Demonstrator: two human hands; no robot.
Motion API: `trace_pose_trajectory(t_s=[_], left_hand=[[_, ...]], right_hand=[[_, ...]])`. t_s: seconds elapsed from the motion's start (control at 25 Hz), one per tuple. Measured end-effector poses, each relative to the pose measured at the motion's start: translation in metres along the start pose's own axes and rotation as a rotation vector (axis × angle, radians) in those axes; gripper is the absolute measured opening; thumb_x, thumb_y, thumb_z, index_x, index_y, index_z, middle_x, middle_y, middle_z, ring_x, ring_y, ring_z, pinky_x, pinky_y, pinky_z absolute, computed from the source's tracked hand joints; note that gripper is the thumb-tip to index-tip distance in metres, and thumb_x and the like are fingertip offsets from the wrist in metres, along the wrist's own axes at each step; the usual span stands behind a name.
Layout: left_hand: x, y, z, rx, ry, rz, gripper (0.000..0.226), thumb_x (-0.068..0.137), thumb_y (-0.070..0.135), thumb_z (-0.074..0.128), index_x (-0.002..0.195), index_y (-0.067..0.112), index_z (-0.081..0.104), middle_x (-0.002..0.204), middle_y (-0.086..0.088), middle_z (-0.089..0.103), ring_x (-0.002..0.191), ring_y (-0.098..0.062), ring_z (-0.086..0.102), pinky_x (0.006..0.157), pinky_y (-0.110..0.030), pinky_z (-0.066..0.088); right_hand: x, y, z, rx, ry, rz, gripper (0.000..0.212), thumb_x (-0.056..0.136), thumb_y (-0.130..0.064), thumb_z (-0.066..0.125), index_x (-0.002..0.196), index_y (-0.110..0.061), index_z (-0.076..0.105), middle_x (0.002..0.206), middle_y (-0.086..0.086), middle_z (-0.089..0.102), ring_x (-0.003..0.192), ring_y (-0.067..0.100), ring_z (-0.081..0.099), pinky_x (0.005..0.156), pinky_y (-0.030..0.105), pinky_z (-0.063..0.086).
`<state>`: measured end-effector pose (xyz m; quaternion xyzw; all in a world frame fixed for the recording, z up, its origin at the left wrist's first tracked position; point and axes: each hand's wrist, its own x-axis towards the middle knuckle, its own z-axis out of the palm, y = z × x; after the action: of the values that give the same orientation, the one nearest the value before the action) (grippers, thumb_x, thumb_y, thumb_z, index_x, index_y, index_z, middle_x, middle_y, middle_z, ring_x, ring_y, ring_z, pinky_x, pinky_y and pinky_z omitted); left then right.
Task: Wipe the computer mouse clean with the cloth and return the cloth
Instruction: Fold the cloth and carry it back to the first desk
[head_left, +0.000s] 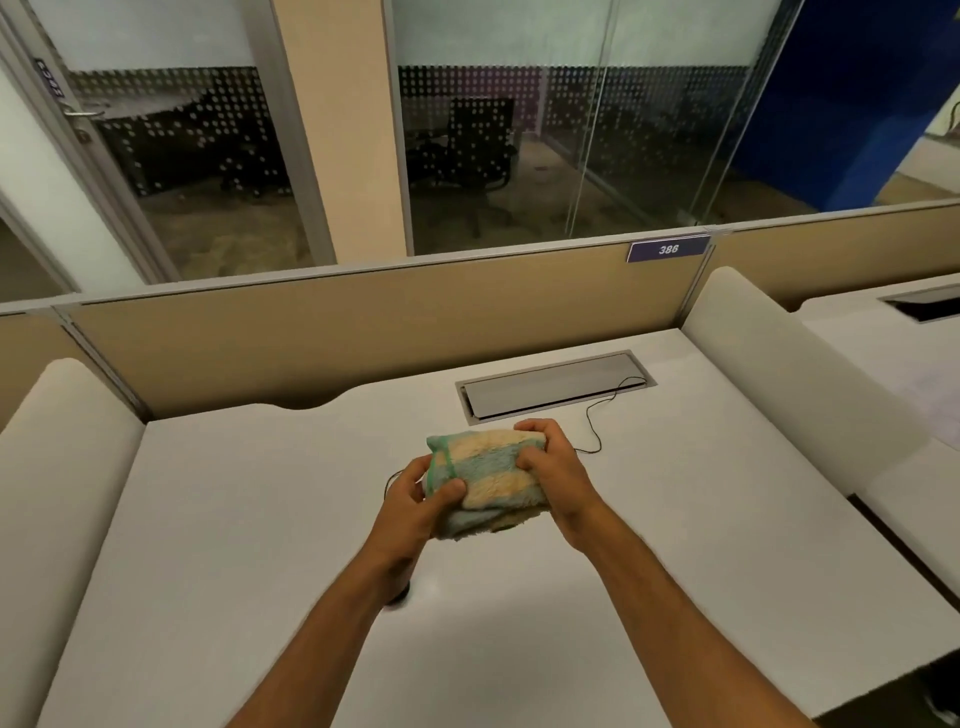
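A fluffy cloth (493, 475) with blue, cream and green checks is bunched up above the middle of the white desk (234, 519). My left hand (415, 501) grips its left side and my right hand (553, 467) presses on its right side. The computer mouse is hidden inside the cloth. Its thin black cable (597, 415) runs from under my right hand to the cable slot, and a loop of the cable (389, 480) shows beside my left hand.
A grey cable tray lid (550, 387) is set into the desk behind my hands. Beige partition panels (311, 332) and padded white side dividers (779, 353) enclose the desk. A small dark round thing (400, 595) lies under my left forearm. Glass walls stand beyond.
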<state>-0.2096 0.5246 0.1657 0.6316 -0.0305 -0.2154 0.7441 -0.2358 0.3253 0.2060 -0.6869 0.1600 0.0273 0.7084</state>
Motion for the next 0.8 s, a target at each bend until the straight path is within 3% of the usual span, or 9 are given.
trace_pose_trajectory(t_s=[0.16, 0.24, 0.4, 0.6, 0.68, 0.8], left_hand=[[0.052, -0.009, 0.05, 0.001, 0.01, -0.018, 0.038, 0.093, 0.028, 0.074, 0.127, 0.022, 0.06, 0.118, -0.008, 0.074, 0.104, -0.03, 0.074, 0.078, -0.042, 0.062], [0.08, -0.014, 0.083, 0.014, 0.022, -0.022, 0.032, 0.096, 0.024, 0.069, 0.127, 0.024, 0.06, 0.119, -0.006, 0.074, 0.105, -0.029, 0.073, 0.079, -0.042, 0.062], [0.13, -0.02, 0.139, 0.012, 0.082, -0.038, 0.035, 0.095, 0.027, 0.07, 0.129, 0.028, 0.059, 0.12, -0.004, 0.073, 0.105, -0.026, 0.074, 0.086, -0.047, 0.062], [0.191, -0.028, 0.198, 0.005, 0.108, -0.066, 0.036, 0.094, 0.03, 0.07, 0.129, 0.028, 0.06, 0.118, 0.0, 0.074, 0.103, -0.021, 0.075, 0.08, -0.038, 0.064], [0.213, -0.033, 0.221, 0.013, 0.122, -0.075, 0.032, 0.094, 0.031, 0.071, 0.125, 0.029, 0.062, 0.115, 0.002, 0.076, 0.101, -0.018, 0.075, 0.08, -0.037, 0.063], [0.246, -0.047, 0.256, 0.029, 0.147, -0.13, 0.024, 0.092, 0.03, 0.074, 0.116, 0.032, 0.068, 0.108, 0.006, 0.078, 0.096, -0.015, 0.076, 0.082, -0.038, 0.063]], right_hand=[[0.039, 0.007, -0.049, 0.003, 0.124, -0.043, 0.028, 0.094, -0.012, 0.055, 0.111, -0.031, 0.044, 0.113, 0.004, 0.057, 0.098, 0.022, 0.065, 0.059, 0.024, 0.057], [0.06, 0.006, -0.083, -0.024, 0.178, -0.063, 0.031, 0.095, -0.016, 0.06, 0.111, -0.034, 0.04, 0.116, 0.0, 0.055, 0.101, 0.02, 0.064, 0.064, 0.026, 0.06], [0.101, 0.004, -0.141, -0.019, 0.247, -0.095, 0.032, 0.093, -0.019, 0.065, 0.11, -0.029, 0.04, 0.116, 0.001, 0.058, 0.1, 0.019, 0.066, 0.07, 0.034, 0.063], [0.148, 0.001, -0.204, -0.122, 0.302, -0.172, 0.025, 0.091, -0.03, 0.068, 0.107, -0.035, 0.049, 0.112, -0.005, 0.061, 0.095, 0.014, 0.067, 0.059, 0.022, 0.059], [0.163, 0.005, -0.228, -0.198, 0.305, -0.209, 0.035, 0.088, -0.033, 0.072, 0.116, -0.036, 0.05, 0.118, -0.008, 0.058, 0.101, 0.011, 0.064, 0.063, 0.019, 0.059], [0.187, 0.018, -0.27, -0.364, 0.274, -0.214, 0.059, 0.083, -0.021, 0.077, 0.134, -0.028, 0.049, 0.131, -0.011, 0.044, 0.114, 0.007, 0.052, 0.072, 0.009, 0.054]])
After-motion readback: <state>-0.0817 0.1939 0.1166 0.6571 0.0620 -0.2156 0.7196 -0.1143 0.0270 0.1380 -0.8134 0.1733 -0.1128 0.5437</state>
